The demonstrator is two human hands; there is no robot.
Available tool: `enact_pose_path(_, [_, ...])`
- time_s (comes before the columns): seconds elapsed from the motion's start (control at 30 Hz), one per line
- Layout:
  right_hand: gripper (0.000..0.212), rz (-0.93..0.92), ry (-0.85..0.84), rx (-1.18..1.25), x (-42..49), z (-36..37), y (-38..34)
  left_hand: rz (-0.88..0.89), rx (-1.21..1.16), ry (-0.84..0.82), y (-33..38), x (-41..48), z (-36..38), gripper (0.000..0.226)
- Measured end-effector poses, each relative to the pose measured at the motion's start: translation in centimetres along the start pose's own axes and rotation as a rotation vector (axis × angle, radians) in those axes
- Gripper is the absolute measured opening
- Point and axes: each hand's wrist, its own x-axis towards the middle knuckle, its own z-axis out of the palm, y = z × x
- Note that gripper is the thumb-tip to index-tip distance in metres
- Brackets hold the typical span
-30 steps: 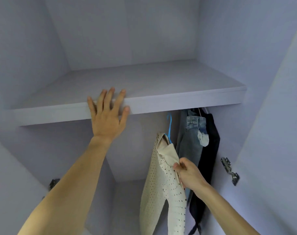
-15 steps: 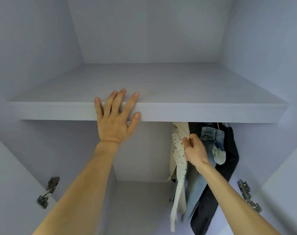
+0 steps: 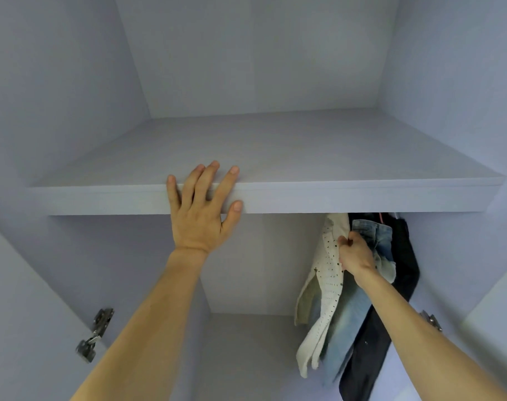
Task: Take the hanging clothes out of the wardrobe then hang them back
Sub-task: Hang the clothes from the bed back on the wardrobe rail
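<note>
A cream top with small dark dots (image 3: 324, 287) hangs under the wardrobe shelf (image 3: 347, 196), right of centre. My right hand (image 3: 355, 251) grips its upper edge, just below the shelf. Beside it on the right hang light blue jeans (image 3: 347, 319) and a dark garment (image 3: 405, 273). The rail and the hanger hooks are hidden behind the shelf's front edge. My left hand (image 3: 201, 211) rests flat on that front edge, fingers spread over the top.
The pale lilac wardrobe has an upper compartment above the shelf. Metal door hinges sit on the left wall (image 3: 94, 334) and the right wall (image 3: 431, 319). The lower compartment to the left of the clothes holds nothing that I can see.
My right hand has carried the cream top up and to the right, against the jeans under the shelf. The blue hanger hook is now out of sight. My left hand stays on the shelf.
</note>
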Motion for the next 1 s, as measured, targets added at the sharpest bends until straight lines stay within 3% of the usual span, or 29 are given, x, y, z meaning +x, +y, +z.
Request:
enact_pose_path(0.4, [0.028, 0.024, 0.178, -0.257, 1.4, -5.0, 2.1, -0.014, 0.016, -0.033, 0.0, -0.1, 0.1, 0.053])
enact_pose_path(0.67, [0.03, 0.027, 0.235, -0.234, -1.4, -4.8, 2.9, -0.029, 0.023, -0.058, 0.2, 0.0, -0.2, 0.052])
enact_pose_path(0.83, [0.023, -0.095, 0.264, -0.266, -5.3, -5.1, 3.9, -0.061, -0.006, -0.172, 0.7, 0.0, -1.7, 0.052])
enact_pose_path(1.0, [0.021, -0.353, 0.162, -0.203, -10.2, -3.7, 2.4, -0.2, -0.173, -0.374, 2.1, -1.2, -5.5, 0.063])
